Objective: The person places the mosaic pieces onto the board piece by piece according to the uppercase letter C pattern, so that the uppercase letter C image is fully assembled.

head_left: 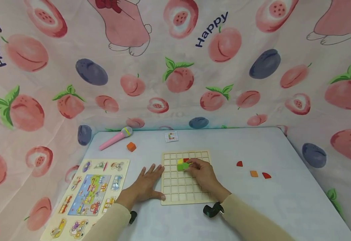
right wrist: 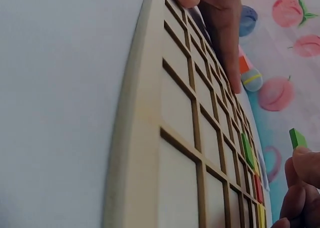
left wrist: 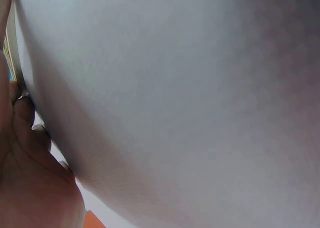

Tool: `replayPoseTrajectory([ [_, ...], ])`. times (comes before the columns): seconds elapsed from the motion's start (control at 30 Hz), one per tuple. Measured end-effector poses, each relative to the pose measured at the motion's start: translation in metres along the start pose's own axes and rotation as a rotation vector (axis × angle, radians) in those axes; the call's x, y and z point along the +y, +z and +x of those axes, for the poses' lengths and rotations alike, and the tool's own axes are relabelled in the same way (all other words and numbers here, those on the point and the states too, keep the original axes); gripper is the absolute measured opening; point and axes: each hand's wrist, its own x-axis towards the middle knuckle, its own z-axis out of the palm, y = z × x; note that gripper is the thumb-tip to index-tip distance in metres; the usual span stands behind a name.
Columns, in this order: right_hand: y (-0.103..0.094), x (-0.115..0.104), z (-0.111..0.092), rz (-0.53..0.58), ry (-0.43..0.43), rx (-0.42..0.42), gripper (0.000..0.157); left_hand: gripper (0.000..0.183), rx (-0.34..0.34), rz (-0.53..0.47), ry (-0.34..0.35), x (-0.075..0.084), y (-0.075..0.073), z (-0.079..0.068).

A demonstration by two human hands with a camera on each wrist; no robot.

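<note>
A wooden grid board [head_left: 175, 188] lies on the table, its squares divided by thin raised strips. My left hand [head_left: 144, 185] is spread flat beside it, fingertips and thumb touching the board's left edge. Over the upper middle of the grid, my right hand [head_left: 204, 174] pinches a green square tile [right wrist: 297, 139] between thumb and finger. The right wrist view shows this tile raised off the board. Set in the grid nearby are a green tile [right wrist: 247, 150], a red tile [right wrist: 258, 188] and yellow tiles [right wrist: 261, 215]. The left wrist view shows mostly table surface.
A picture puzzle board [head_left: 122, 170] lies at left. Behind are a pink toy microphone [head_left: 112, 140], an orange block [head_left: 131, 147] and a small pattern card [head_left: 171, 136]. To the right lie red quarter-round pieces [head_left: 266, 175] and an orange square tile [head_left: 254, 173].
</note>
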Motion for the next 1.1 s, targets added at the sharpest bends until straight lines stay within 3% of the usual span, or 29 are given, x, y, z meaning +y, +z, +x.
replayPoseTrajectory([
  [0.53,0.021,0.006,-0.007,-0.285,-0.031,-0.037,0.022,0.124,0.006,0.014,-0.010,-0.002,0.003,0.000],
  [0.9,0.028,0.008,-0.005,-0.392,-0.108,-0.033,0.021,0.123,0.008,0.014,-0.004,-0.003,0.004,0.000],
  [1.1,0.028,0.008,-0.005,-0.408,-0.100,-0.042,0.022,0.123,0.005,0.022,-0.002,-0.005,0.005,0.000],
])
